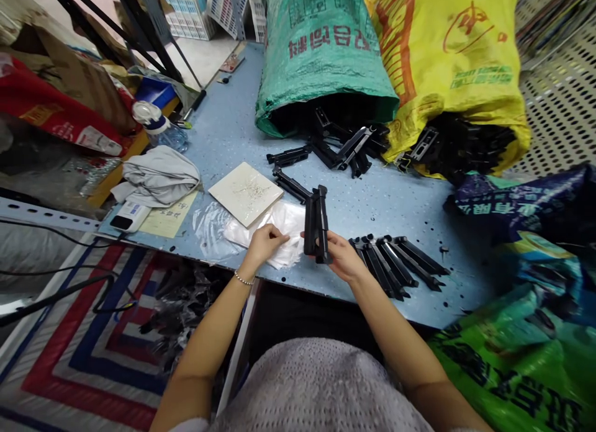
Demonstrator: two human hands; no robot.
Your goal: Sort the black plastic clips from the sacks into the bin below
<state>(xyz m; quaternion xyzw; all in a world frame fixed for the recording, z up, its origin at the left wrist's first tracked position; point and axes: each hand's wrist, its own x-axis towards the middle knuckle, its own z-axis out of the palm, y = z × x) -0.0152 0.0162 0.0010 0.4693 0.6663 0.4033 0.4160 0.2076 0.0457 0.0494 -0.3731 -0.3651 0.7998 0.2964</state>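
Observation:
My right hand (343, 256) is closed around a couple of long black hinged-looking parts (316, 224), held upright side by side above the table's near edge. To its left, my left hand (266, 243) is pinched at a stack of thin clear plastic bags (289, 253); the fingertips meet the film. A square cream tile (246, 193) with dark specks lies just behind the bags. Beside my right hand, several similar black parts (388, 264) rest in a slanted row. More loose black parts (288, 154) lie farther back.
A green woven sack (326, 53) and a yellow one (460, 53) lie at the back, black parts spilling from their mouths. On the left are a grey cloth (161, 171), a white device (130, 216) and a water bottle (161, 128). Bright green bags (521, 357) crowd the right.

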